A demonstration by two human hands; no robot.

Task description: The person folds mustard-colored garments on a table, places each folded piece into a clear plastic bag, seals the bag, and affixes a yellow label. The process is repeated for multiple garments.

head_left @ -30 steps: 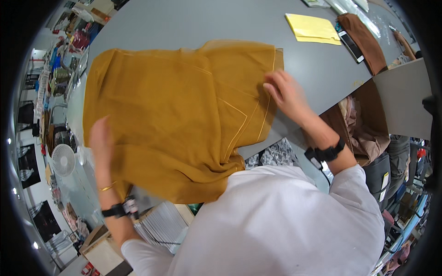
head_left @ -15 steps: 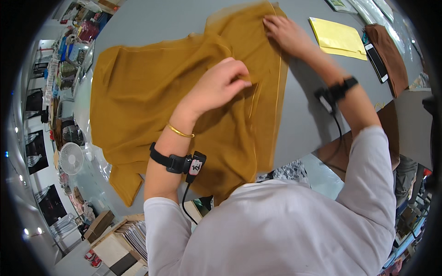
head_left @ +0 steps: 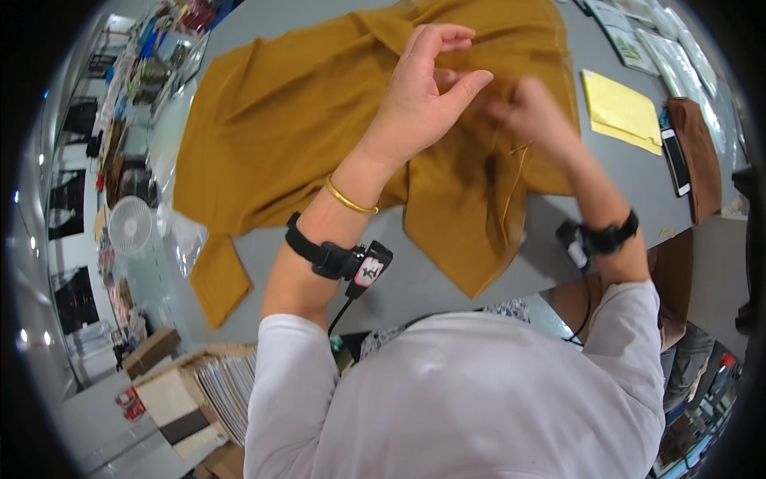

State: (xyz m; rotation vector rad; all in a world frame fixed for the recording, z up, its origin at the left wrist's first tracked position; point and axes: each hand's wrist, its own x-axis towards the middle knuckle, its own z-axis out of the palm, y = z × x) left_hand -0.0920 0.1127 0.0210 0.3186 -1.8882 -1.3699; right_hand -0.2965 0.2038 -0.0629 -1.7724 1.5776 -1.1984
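Observation:
A mustard-brown sheer garment (head_left: 311, 120) is spread over the grey table, its cloth rumpled. One narrow part (head_left: 223, 279) sticks out at the near left, and a pointed flap (head_left: 467, 239) hangs toward me in the middle. My left hand (head_left: 427, 96) is over the upper middle of the cloth, thumb and fingers apart, with nothing seen in it. Just to its right, my right hand (head_left: 535, 120) is smeared by motion above the cloth, so its fingers do not show clearly. Loose threads (head_left: 519, 160) lie near it.
On the grey table (head_left: 295, 299), a yellow paper sheet (head_left: 622, 112) lies right of the garment, beside a phone (head_left: 676, 162) and a folded brown cloth (head_left: 694, 160). Plastic-wrapped packets (head_left: 674, 60) are at the far right. A white fan (head_left: 130, 224) stands at the left.
The garment has shifted away from me, and its near edge now forms a pointed flap. My right hand has left the far right edge and come toward me; my left hand has moved away and opened.

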